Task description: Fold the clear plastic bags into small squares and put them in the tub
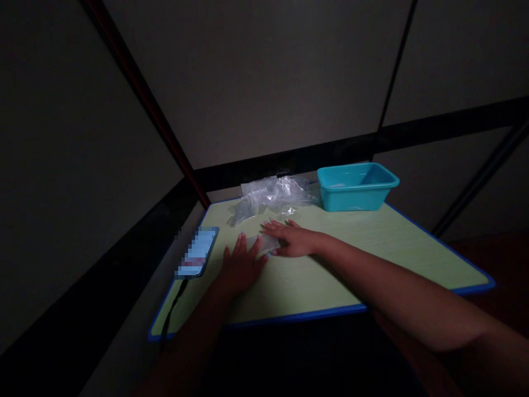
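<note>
Plastic film (269, 243), translucent, lies on the pale green bench (314, 286) between the left hand (242, 263), fingers spread, and the right hand (294, 241), fingers extended; both rest flat at its edges, gripping nothing. Beyond them, crumpled clear bags (268, 194) lie beside a turquoise basin (351, 198).

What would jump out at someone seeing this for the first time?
Probably the bright turquoise tub at the far side of the pale green table. Next, the shiny heap of clear plastic to its left. Then, nearer, the left hand and right hand meeting at a small translucent sheet.
</note>
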Motion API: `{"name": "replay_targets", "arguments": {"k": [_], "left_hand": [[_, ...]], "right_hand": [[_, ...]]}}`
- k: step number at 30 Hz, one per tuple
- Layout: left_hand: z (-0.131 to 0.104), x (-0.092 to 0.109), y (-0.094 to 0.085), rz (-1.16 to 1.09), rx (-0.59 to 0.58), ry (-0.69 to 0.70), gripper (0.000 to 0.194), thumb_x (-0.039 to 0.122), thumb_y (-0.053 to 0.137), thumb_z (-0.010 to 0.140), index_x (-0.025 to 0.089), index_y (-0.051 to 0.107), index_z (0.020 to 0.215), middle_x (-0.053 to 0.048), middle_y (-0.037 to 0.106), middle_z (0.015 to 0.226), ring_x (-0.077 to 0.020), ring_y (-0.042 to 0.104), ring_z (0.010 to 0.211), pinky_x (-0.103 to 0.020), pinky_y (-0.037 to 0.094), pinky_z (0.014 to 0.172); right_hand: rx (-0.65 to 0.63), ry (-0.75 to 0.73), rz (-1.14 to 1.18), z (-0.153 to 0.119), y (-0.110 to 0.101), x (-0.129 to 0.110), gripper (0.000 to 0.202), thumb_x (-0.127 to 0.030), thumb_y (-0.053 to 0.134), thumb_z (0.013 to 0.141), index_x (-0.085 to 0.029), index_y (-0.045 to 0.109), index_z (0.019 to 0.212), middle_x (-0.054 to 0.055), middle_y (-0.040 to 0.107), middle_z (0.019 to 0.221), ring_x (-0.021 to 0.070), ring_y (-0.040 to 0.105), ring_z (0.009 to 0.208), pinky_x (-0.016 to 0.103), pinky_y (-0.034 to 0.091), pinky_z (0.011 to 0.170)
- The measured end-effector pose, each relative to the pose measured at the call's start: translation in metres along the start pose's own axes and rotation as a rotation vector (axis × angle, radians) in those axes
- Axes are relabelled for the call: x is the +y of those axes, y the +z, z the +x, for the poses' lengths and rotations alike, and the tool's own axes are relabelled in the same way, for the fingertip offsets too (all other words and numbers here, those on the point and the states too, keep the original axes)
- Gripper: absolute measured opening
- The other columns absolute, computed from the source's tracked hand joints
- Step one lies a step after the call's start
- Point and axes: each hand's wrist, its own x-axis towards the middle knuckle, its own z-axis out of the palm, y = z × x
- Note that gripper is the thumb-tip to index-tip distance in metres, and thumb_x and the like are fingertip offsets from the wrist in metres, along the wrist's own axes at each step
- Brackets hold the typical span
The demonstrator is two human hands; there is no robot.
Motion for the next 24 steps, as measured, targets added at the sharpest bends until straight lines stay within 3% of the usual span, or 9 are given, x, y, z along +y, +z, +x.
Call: {"name": "replay_targets", "arguments": {"k": [3,7,13,15,18,21,24], "left_hand": [[0.001,-0.001,0.002,-0.017,0.006,0.001,0.059,0.055,0.022,0.092,0.029,0.019,0.144,-0.016,0.013,0.151,-0.0300,0.002,0.139,-0.059,0.014,0.103],[0.003,-0.002,0.003,-0.027,0.012,0.002,0.059,0.055,0.023,0.091,0.030,0.018,0.144,-0.015,0.013,0.151,-0.0300,0.002,0.139,-0.059,0.013,0.104],[0.001,-0.001,0.002,-0.018,0.014,0.000,0.059,0.054,0.024,0.092,0.030,0.016,0.145,-0.015,0.013,0.151,-0.0307,0.004,0.139,-0.059,0.015,0.103],[0.001,-0.001,0.002,-0.015,0.012,0.000,0.059,0.055,0.024,0.091,0.030,0.017,0.145,-0.015,0.012,0.151,-0.0308,0.004,0.139,-0.059,0.015,0.103],[0.002,-0.002,0.003,-0.022,0.015,0.001,0.060,0.057,0.024,0.091,0.030,0.019,0.144,-0.015,0.012,0.151,-0.0306,0.003,0.139,-0.060,0.015,0.103],[0.002,-0.001,0.003,-0.030,0.024,0.003,0.060,0.057,0.025,0.090,0.031,0.020,0.144,-0.015,0.012,0.151,-0.0307,0.004,0.139,-0.060,0.015,0.103],[0.001,0.000,0.001,-0.026,0.024,0.001,0.059,0.056,0.027,0.090,0.031,0.022,0.143,-0.015,0.014,0.151,-0.0310,0.005,0.139,-0.060,0.015,0.103]], "right_hand": [[0.068,0.002,0.077,0.002,-0.005,0.013,0.055,-0.029,0.050,0.084,-0.018,0.040,0.137,0.011,0.030,0.146,0.0246,0.022,0.136,0.051,0.019,0.107],[0.315,0.052,0.184,0.011,-0.002,0.027,0.035,-0.014,0.044,0.085,-0.013,0.059,0.116,0.011,0.058,0.122,0.0183,0.051,0.114,0.034,0.037,0.099],[0.419,0.095,0.178,0.020,0.005,0.031,0.031,-0.007,0.045,0.082,-0.011,0.063,0.108,0.011,0.063,0.111,0.0156,0.058,0.102,0.030,0.042,0.091],[0.401,0.023,0.098,0.018,0.005,0.026,0.033,-0.011,0.048,0.082,-0.010,0.061,0.112,0.012,0.062,0.115,0.0177,0.055,0.108,0.033,0.039,0.096],[0.276,-0.084,-0.018,0.012,0.002,0.016,0.040,-0.016,0.046,0.084,-0.014,0.054,0.123,0.011,0.053,0.130,0.0209,0.045,0.122,0.043,0.030,0.104],[0.149,-0.100,-0.097,0.007,0.001,0.009,0.045,-0.016,0.043,0.084,-0.019,0.049,0.129,0.009,0.044,0.138,0.0223,0.035,0.130,0.054,0.021,0.106],[0.074,-0.106,-0.143,0.005,0.000,0.011,0.048,-0.015,0.045,0.082,-0.020,0.049,0.130,0.007,0.041,0.140,0.0221,0.029,0.133,0.055,0.018,0.107]]}}
